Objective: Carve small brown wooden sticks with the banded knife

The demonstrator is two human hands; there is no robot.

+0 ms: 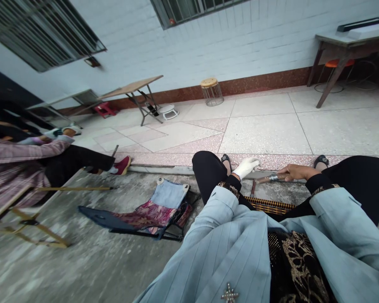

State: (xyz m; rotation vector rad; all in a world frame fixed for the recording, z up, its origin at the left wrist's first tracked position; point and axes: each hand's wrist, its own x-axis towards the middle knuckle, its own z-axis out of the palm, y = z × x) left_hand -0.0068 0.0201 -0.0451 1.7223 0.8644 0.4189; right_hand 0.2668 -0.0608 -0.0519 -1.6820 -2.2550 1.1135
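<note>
My left hand [246, 168], in a white glove, is in front of my left knee. Its fingers point right and look pressed together; anything between them is too small to make out. My bare right hand [298, 172] is closed around a hand tool [272, 178] with a silvery wrapped middle and a brown end pointing left towards the glove. The tool's exact kind does not show. Below the glove, a thin reddish-brown piece [253, 188] stands near the step edge. Between my thighs shows a black and yellow woven seat edge [270, 205].
A low folding chair [145, 216] with flowered cloth stands at my left. Beyond it sits a person in a plaid shirt [22, 160], near a bamboo-coloured frame [34, 229]. A raised tiled step [262, 122] lies ahead, with a round stool [211, 90] and tables [132, 86] along the wall.
</note>
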